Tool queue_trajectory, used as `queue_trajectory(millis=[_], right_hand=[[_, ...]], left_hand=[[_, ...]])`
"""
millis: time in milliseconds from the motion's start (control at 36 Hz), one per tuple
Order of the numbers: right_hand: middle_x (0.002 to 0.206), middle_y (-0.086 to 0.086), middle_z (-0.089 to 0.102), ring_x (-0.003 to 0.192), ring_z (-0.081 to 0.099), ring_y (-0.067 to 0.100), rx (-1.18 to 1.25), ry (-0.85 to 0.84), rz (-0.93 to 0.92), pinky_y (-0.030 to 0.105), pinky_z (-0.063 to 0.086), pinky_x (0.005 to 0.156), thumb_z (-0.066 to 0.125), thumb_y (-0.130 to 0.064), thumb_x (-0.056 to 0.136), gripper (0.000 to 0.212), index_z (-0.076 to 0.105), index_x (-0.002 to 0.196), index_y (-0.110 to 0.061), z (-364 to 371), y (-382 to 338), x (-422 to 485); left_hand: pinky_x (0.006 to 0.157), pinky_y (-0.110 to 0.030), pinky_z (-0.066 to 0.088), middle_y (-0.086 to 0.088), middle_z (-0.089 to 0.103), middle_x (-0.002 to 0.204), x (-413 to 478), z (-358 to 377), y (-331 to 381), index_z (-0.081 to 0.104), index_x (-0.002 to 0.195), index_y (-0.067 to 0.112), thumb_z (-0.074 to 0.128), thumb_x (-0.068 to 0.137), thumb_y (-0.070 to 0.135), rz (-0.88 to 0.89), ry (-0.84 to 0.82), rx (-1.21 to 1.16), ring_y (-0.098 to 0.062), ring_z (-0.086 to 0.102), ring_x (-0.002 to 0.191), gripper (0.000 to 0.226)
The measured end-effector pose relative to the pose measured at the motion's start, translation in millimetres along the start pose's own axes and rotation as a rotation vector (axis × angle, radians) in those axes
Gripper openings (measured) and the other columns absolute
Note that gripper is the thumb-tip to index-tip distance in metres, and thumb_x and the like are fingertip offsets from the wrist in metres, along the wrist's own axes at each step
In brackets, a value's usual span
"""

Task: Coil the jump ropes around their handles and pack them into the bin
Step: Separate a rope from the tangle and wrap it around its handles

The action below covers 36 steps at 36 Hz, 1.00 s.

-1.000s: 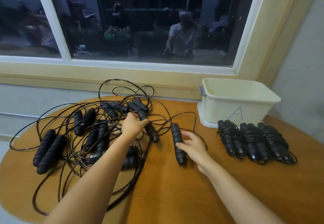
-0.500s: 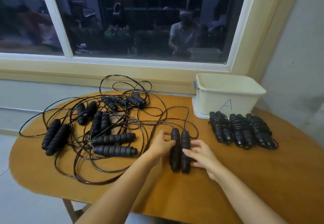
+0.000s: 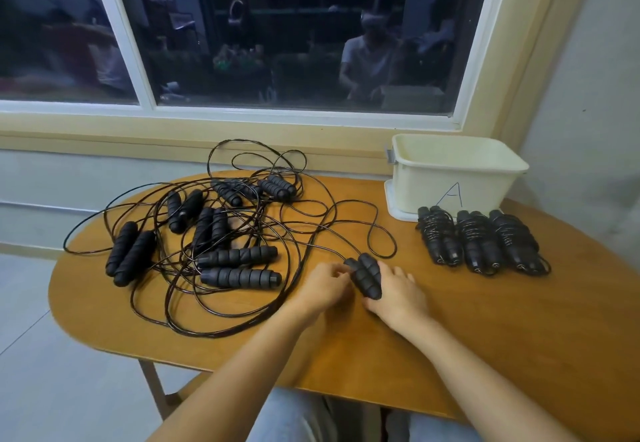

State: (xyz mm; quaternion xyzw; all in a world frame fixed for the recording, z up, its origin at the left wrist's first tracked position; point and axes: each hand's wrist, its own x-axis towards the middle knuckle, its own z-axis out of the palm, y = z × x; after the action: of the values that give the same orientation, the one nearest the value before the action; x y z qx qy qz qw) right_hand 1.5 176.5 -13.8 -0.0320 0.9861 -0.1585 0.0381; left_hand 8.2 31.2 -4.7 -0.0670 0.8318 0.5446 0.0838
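A pair of black foam jump-rope handles (image 3: 363, 273) lies side by side on the wooden table (image 3: 502, 330), tips pointing away from me. My right hand (image 3: 398, 291) grips them from the right and my left hand (image 3: 325, 285) holds them from the left. Their thin black cord (image 3: 377, 230) loops out toward the window. Three coiled jump ropes (image 3: 479, 240) lie in a row in front of the cream bin (image 3: 457, 171) marked "A". The bin's inside looks empty from here.
A tangle of several uncoiled jump ropes (image 3: 214, 233) with black handles covers the table's left half. The window sill and wall run behind the table; a grey wall stands right of the bin. The table's near edge is close to my lap.
My left hand brought a second handle from the tangle next to the first. Both hands now hold the paired handles, tilted and closer to me.
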Motion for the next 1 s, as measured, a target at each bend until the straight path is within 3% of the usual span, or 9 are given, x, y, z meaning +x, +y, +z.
queue_trajectory(millis=[139, 222, 333, 444, 556, 667, 778, 861, 1000], right_hand=[[0.130, 0.006, 0.056, 0.116, 0.054, 0.028, 0.327, 0.025, 0.066, 0.041, 0.051, 0.091, 0.077, -0.034, 0.080, 0.080, 0.032, 0.143, -0.017, 5.4, -0.2, -3.3], [0.117, 0.001, 0.058, 0.101, 0.062, 0.021, 0.623, -0.042, 0.037, 0.038, 0.055, 0.083, 0.082, -0.038, 0.076, 0.070, 0.039, 0.127, -0.017, 9.1, -3.6, -12.0], [0.128, -0.004, 0.054, 0.122, 0.052, 0.013, 0.706, -0.127, -0.122, 0.024, 0.040, 0.099, 0.071, -0.037, 0.088, 0.036, 0.060, 0.118, -0.021, 1.7, 0.9, -16.8], [0.130, -0.005, 0.052, 0.127, 0.047, 0.015, 0.558, 0.084, -0.210, 0.022, 0.033, 0.106, 0.054, -0.015, 0.100, 0.022, 0.066, 0.119, -0.015, -20.2, 11.2, 0.1], [0.155, -0.011, 0.030, 0.144, 0.023, 0.010, 0.112, 0.150, -0.415, 0.021, 0.021, 0.111, 0.045, 0.014, 0.090, 0.077, 0.032, 0.152, -0.030, -36.7, 8.0, 20.1], [0.164, -0.019, 0.001, 0.152, -0.007, 0.010, -0.245, 0.065, -0.795, 0.037, 0.006, 0.119, 0.048, 0.025, 0.079, 0.110, 0.008, 0.155, -0.044, -34.5, 3.7, 43.8], [0.163, -0.016, 0.012, 0.151, -0.004, 0.009, -0.240, 0.026, -0.972, 0.035, 0.005, 0.121, 0.062, 0.002, 0.088, 0.056, 0.055, 0.133, -0.031, -23.0, 1.3, 58.9], [0.160, -0.013, 0.026, 0.150, 0.000, 0.009, -0.231, -0.006, -1.040, 0.030, 0.003, 0.120, 0.065, -0.017, 0.091, 0.006, 0.062, 0.097, -0.019, -15.7, 3.7, 66.5], [0.155, -0.008, 0.038, 0.150, 0.004, 0.010, -0.271, 0.019, -1.097, 0.029, 0.002, 0.121, 0.057, -0.024, 0.097, 0.019, 0.046, 0.083, -0.028, -13.2, 16.8, 72.5]], left_hand=[[0.075, -0.029, 0.058, -0.012, 0.065, 0.106, 3.1, 1.2, 1.9, 0.037, 0.143, 0.005, 0.045, 0.105, 0.028, -0.135, -0.010, -0.228, -0.019, 0.065, 0.084, 0.046], [0.094, -0.039, 0.055, -0.013, 0.061, 0.119, 8.2, 1.4, -0.9, 0.048, 0.128, 0.006, 0.057, 0.099, 0.036, -0.200, -0.081, -0.468, -0.023, 0.063, 0.103, 0.043], [0.097, -0.047, 0.052, -0.014, 0.061, 0.124, 11.4, -4.3, -6.1, 0.046, 0.137, 0.010, 0.077, 0.083, 0.020, -0.249, -0.064, -0.582, -0.031, 0.061, 0.113, 0.063], [0.089, -0.044, 0.055, -0.014, 0.059, 0.124, 10.5, -14.2, -7.7, 0.042, 0.138, 0.017, 0.075, 0.083, 0.010, -0.253, -0.124, -0.442, -0.031, 0.061, 0.110, 0.064], [0.103, -0.045, 0.049, -0.007, 0.058, 0.124, 7.3, -29.2, -0.5, 0.046, 0.129, 0.023, 0.078, 0.078, 0.019, -0.130, -0.305, -0.102, -0.026, 0.058, 0.115, 0.060], [0.105, -0.041, 0.046, 0.001, 0.057, 0.124, 4.4, -45.3, 6.0, 0.048, 0.131, 0.025, 0.077, 0.070, 0.027, 0.063, -0.425, 0.292, -0.020, 0.056, 0.117, 0.067], [0.093, -0.027, 0.042, 0.007, 0.051, 0.115, 2.9, -61.9, 11.8, 0.043, 0.135, 0.022, 0.073, 0.078, 0.013, 0.187, -0.483, 0.573, -0.015, 0.051, 0.107, 0.064], [0.084, -0.024, 0.040, 0.007, 0.051, 0.112, 1.6, -67.8, 12.8, 0.044, 0.136, 0.020, 0.074, 0.080, 0.013, 0.216, -0.458, 0.685, -0.014, 0.050, 0.101, 0.063], [0.079, -0.037, 0.054, -0.004, 0.061, 0.109, 3.4, -65.3, 1.3, 0.048, 0.121, 0.018, 0.077, 0.078, 0.032, 0.198, -0.314, 0.942, -0.024, 0.059, 0.095, 0.053]])
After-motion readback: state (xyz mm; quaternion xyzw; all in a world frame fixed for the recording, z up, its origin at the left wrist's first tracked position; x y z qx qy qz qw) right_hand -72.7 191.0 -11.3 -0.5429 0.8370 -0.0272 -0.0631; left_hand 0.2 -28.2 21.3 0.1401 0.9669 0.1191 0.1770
